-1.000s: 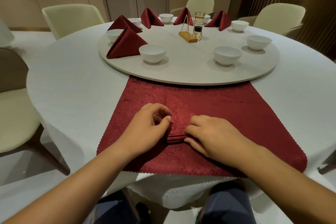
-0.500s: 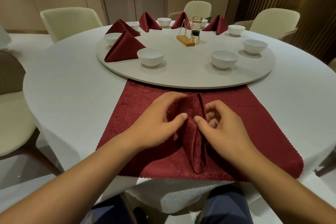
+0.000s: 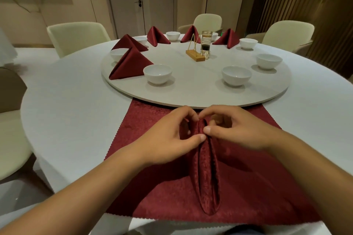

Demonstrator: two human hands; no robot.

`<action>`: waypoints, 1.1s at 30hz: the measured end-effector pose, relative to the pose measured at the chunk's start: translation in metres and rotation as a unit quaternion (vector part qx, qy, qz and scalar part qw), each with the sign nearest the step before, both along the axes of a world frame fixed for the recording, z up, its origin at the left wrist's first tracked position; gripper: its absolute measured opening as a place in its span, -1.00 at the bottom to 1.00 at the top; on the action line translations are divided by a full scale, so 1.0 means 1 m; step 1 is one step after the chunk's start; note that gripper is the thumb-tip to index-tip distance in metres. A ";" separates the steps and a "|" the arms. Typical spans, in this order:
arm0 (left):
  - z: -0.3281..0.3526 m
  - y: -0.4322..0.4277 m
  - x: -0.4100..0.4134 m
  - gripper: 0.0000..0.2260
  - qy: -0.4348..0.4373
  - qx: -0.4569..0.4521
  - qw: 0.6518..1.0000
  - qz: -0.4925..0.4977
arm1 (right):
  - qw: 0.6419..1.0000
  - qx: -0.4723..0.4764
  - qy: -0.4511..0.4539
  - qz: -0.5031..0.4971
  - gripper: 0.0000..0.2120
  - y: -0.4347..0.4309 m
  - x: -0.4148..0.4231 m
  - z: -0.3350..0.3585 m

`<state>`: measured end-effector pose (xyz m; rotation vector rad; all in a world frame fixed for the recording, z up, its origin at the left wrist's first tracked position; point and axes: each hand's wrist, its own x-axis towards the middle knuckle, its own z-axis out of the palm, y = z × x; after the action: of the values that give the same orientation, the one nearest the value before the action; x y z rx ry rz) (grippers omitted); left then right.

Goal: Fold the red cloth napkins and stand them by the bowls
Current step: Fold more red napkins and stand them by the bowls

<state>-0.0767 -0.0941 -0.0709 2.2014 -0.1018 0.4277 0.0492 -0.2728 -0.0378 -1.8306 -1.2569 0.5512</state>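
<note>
A red napkin [image 3: 208, 181] stands folded as a long narrow ridge on a flat red cloth [image 3: 257, 187] at the table's near edge. My left hand [image 3: 172, 137] pinches the ridge's far end from the left, and my right hand [image 3: 233, 129] pinches it from the right; the thumbs nearly meet. On the round turntable [image 3: 191, 89] several white bowls stand, the nearest ones at centre left [image 3: 157, 73] and centre right [image 3: 236, 75]. A folded red napkin [image 3: 129, 65] stands beside the left bowl, and several more stand by the far bowls.
A wooden holder with a gold wire frame [image 3: 194, 53] and a glass jar [image 3: 206, 43] sit mid-turntable. Cream chairs [image 3: 76, 36] ring the white-clothed table [image 3: 66, 110]. No napkin stands by the two bowls on the right [image 3: 268, 61].
The napkin went from a small flat bundle under my fingers to a long raised ridge. Both hands moved away from me along it towards its far end.
</note>
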 end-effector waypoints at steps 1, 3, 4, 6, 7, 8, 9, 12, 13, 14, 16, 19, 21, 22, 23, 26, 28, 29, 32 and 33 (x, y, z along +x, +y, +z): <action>0.001 0.002 0.001 -0.77 -0.002 -0.003 1.000 -0.010 | 1.000 -0.003 -0.007 0.010 -0.87 0.002 0.003 0.001; 0.009 0.005 0.003 -0.77 -0.009 0.004 1.000 -0.028 | 1.000 0.004 -0.017 0.011 -0.95 0.005 0.009 0.004; 0.014 0.007 0.006 -0.77 -0.016 0.012 0.999 -0.035 | 1.000 0.013 -0.020 0.007 -0.95 0.006 0.013 0.006; 0.028 0.014 0.019 -0.78 -0.032 0.032 0.998 -0.040 | 0.999 0.036 -0.031 -0.004 -0.92 0.012 0.025 0.014; 0.037 0.019 0.028 -0.78 -0.039 0.039 0.998 -0.039 | 0.998 0.052 -0.044 -0.013 -0.90 0.016 0.034 0.020; 0.046 0.025 0.040 -0.78 -0.044 0.046 0.997 -0.037 | 0.996 0.067 -0.058 -0.025 -0.89 0.021 0.044 0.026; 0.054 0.031 0.054 -0.77 -0.051 0.054 0.997 -0.034 | 0.994 0.082 -0.068 -0.038 -0.90 0.028 0.056 0.033; 0.074 0.052 0.103 -0.75 -0.066 0.080 0.994 -0.023 | 0.988 0.111 -0.075 -0.081 -0.92 0.052 0.096 0.050; 0.077 0.061 0.121 -0.76 -0.063 0.084 0.994 -0.019 | 0.987 0.109 -0.072 -0.095 -0.92 0.061 0.110 0.053; 0.079 0.069 0.138 -0.76 -0.055 0.089 0.994 -0.016 | 0.987 0.102 -0.068 -0.107 -0.91 0.069 0.124 0.055; 0.080 0.085 0.171 -0.77 -0.030 0.096 0.995 -0.011 | 0.987 0.083 -0.055 -0.129 -0.92 0.086 0.150 0.054; 0.077 0.105 0.208 -0.79 0.013 0.105 0.994 0.001 | 0.986 0.053 -0.036 -0.156 -0.92 0.106 0.182 0.045; 0.071 0.116 0.226 -0.82 0.045 0.115 0.992 0.016 | 0.984 0.032 -0.038 -0.170 -0.92 0.117 0.196 0.041; 0.069 0.120 0.233 -0.82 0.057 0.116 0.991 0.022 | 0.983 0.023 -0.042 -0.177 -0.92 0.122 0.201 0.039; 0.066 0.123 0.239 -0.82 0.065 0.115 0.991 0.027 | 0.982 0.017 -0.043 -0.183 -0.93 0.127 0.205 0.038; 0.064 0.127 0.249 -0.79 0.085 0.120 0.988 0.040 | 0.980 0.007 -0.036 -0.196 -0.91 0.136 0.214 0.033; 0.066 0.126 0.252 -0.79 0.096 0.127 0.986 0.047 | 0.978 0.003 -0.035 -0.208 -0.90 0.139 0.218 0.029; 0.066 0.125 0.253 -0.80 0.095 0.127 0.986 0.052 | 0.976 0.004 -0.038 -0.216 -0.90 0.141 0.219 0.028; 0.057 0.118 0.252 -0.76 0.074 0.120 0.987 0.083 | 0.970 0.005 -0.043 -0.239 -0.90 0.144 0.220 0.022; 0.051 0.114 0.250 -0.70 0.068 0.124 0.985 0.095 | 0.969 0.002 -0.043 -0.245 -0.91 0.145 0.220 0.019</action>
<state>0.1737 0.0196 -0.0199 2.4912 0.1372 0.3854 0.2693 -0.1279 -0.0183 -2.0825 -0.8077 0.1953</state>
